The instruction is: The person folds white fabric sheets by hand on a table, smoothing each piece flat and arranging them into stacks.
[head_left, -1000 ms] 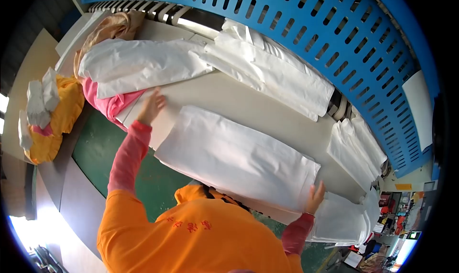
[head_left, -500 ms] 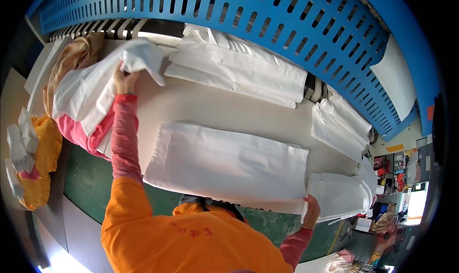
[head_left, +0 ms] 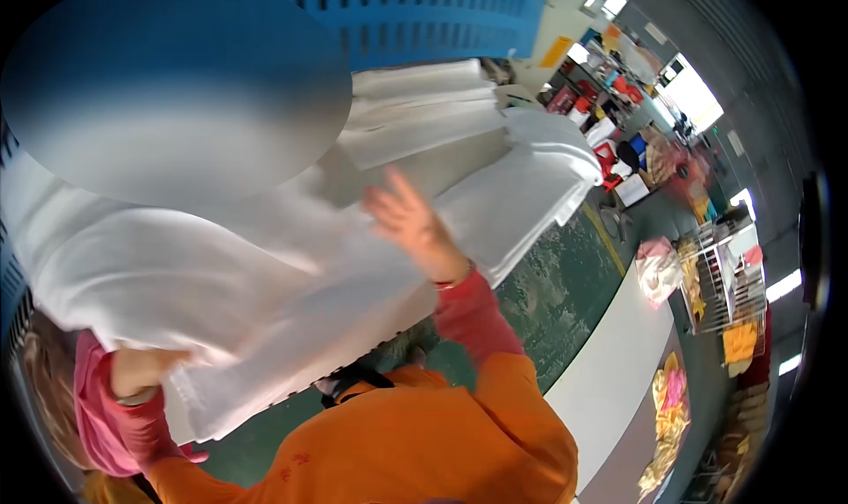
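Over the surface [head_left: 452,163], the puffy white cloth [head_left: 168,270] is touched by the left hand [head_left: 148,370], whose grip cannot be told, and the right hand [head_left: 413,228] is held up with fingers spread wide.

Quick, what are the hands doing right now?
Left hand: at the white cloth, too blurry to tell if gripping.
Right hand: open, fingers spread, holding nothing.

Left arm [head_left: 140,423] low, close to body's left side; left hand [head_left: 148,370] turned inward, fingertips blurred, grip unclear. Right arm [head_left: 481,318] reaching forward, bent inward at wrist [head_left: 455,277]; right hand [head_left: 411,226] raised, open, fingers spread, slightly blurred.
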A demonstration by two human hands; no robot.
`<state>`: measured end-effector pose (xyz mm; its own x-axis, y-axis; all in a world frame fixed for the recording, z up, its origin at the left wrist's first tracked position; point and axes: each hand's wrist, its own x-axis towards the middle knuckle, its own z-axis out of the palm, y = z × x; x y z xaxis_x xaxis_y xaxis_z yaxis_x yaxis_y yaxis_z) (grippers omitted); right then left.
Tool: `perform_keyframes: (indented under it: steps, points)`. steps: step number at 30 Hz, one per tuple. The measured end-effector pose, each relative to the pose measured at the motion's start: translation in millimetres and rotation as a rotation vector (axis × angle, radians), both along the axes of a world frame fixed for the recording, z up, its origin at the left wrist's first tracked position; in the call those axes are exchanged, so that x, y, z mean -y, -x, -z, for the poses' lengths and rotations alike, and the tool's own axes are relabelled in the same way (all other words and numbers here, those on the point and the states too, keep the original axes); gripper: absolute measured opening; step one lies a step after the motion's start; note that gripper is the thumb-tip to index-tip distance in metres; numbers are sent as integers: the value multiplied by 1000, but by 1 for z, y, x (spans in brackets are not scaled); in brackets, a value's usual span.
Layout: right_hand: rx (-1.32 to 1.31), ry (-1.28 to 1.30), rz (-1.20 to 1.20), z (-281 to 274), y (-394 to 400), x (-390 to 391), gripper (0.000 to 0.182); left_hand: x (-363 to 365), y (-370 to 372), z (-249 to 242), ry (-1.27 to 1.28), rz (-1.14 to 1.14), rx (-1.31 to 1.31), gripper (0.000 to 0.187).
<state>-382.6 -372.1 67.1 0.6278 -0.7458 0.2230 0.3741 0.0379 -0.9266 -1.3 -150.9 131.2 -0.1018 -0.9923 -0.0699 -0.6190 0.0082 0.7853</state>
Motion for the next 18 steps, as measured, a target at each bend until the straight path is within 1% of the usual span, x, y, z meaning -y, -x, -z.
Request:
perform_keyframes:
  steps: [1, 4, 5, 6, 8, 9, 10, 12, 14, 16, 18]
  points:
    - [66, -172, -113, 4, 2, 2, 90, 29, 44, -2, -74, 191, -68, 26]
    - [94, -405, -224, 3, 55, -15, 81, 114, 200, 0, -224, 673, -102, 31]
    - [88, -421, -238, 4, 85, -18, 79, 137, 254, 0, -266, 810, -81, 34]
    - [82, -410, -202, 9, 128, -22, 78, 155, 307, 0, -307, 932, -49, 36]
    - [59, -368, -12, 23, 228, -25, 76, 188, 404, -10, -385, 1164, 70, 42]
    - [53, -347, 116, 30, 284, -30, 75, 206, 450, -22, -417, 1272, 124, 45]
    - [43, -325, 273, 36, 339, -38, 74, 222, 490, -49, -476, 1360, 256, 49]
    - [42, -273, 612, 41, 441, -61, 71, 257, 536, -22, -393, 1309, -158, 49]
    - [12, -212, 950, 43, 524, -84, 69, 326, 578, 3, -449, 1125, -496, 46]
    - [-73, -130, 1232, 48, 585, -102, 67, 404, 609, 31, -455, 663, -654, 46]
    - [-155, -62, 1395, 55, 623, -111, 64, 503, 627, 94, -526, 319, -774, 53]
